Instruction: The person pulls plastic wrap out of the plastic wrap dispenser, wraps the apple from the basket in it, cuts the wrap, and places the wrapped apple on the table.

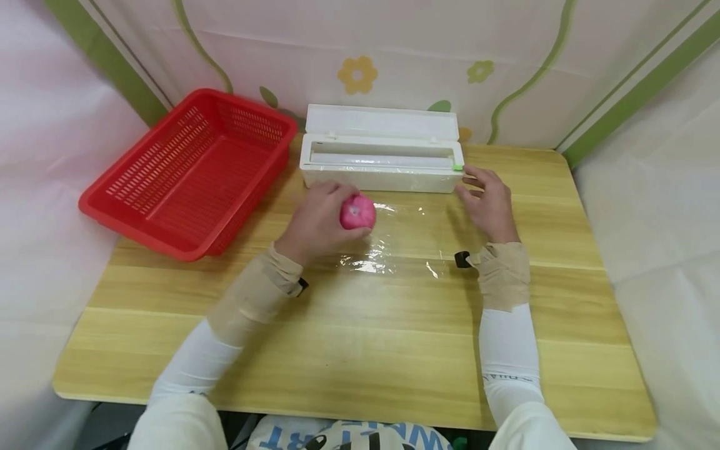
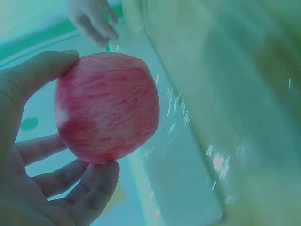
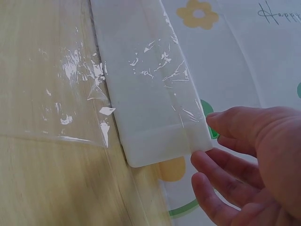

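Note:
My left hand (image 1: 320, 222) grips a pinkish-red apple (image 1: 358, 212) between thumb and fingers. The left wrist view shows the apple (image 2: 107, 107) close up, its streaked skin facing the camera. Beyond it lies the white cling film box (image 1: 382, 181), its lid raised at the back and a roll inside. Clear film (image 1: 371, 265) stretches from the box over the table toward me, glinting in places. My right hand (image 1: 489, 203) is at the box's right end, near a small green slider (image 1: 457, 167). In the right wrist view its loosely bent fingers (image 3: 221, 174) are at the box corner.
A red plastic basket (image 1: 205, 250) with slotted sides stands at the left rear of the wooden table (image 1: 349, 350). Behind the box hangs a pale curtain (image 1: 405, 56) with flowers and green vines. White sheets enclose both sides.

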